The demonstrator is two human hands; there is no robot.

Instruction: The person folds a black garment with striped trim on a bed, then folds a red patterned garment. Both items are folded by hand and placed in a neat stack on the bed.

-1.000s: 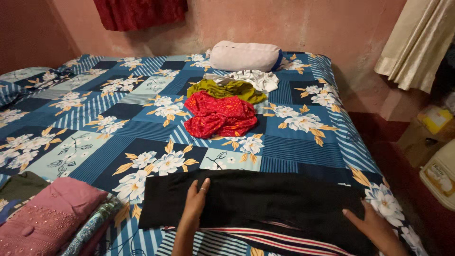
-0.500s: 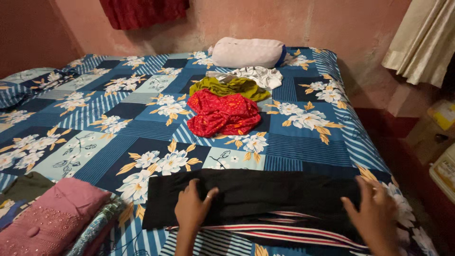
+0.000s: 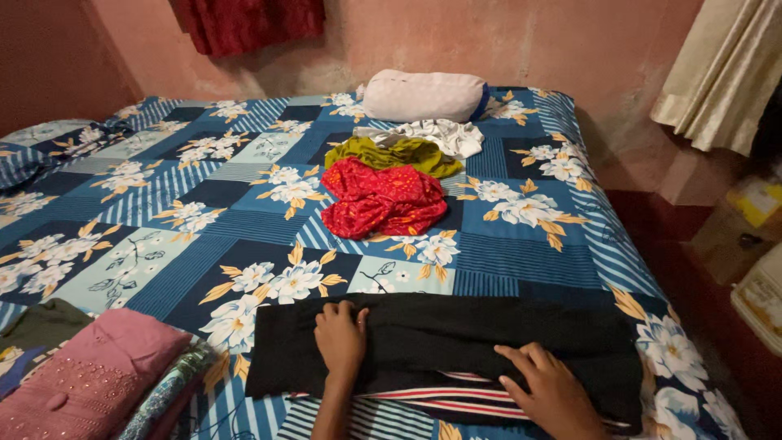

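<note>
Head view: a long black folded cloth w/ red and white stripes along its near edge [image 3: 456, 346] lies flat across the near part of the bed w/ a blue flower-print sheet [image 3: 163, 212].

Left hand [image 3: 342, 338] rests on the left part of the black cloth, fingers curled down at the far fold, palm on the cloth. It presses but does not clamp; fingers sit close together, nothing held inside them.

Right hand [image 3: 550, 391] lies flat on the cloth nearer the middle-right, fingers [image 3: 521, 358] spread a bit apart and pointing left. It only touches the top, no pinch.

How far along, as I judge it: the black cloth is already folded into a long strip, but it's not yet a small neat square like the pile at the near left, so more folds look left to do. That pile has a pink folded cloth w/ tiny beads [image 3: 81, 375] on top and is well apart from the hands.

Still messy, further up the bed: a crumpled red cloth [image 3: 379, 200], an olive green cloth [image 3: 391, 153] just behind it, and a white crumpled cloth [image 3: 432, 134] near a pale round pillow [image 3: 419, 95]. These 3 look unfolded.
</note>
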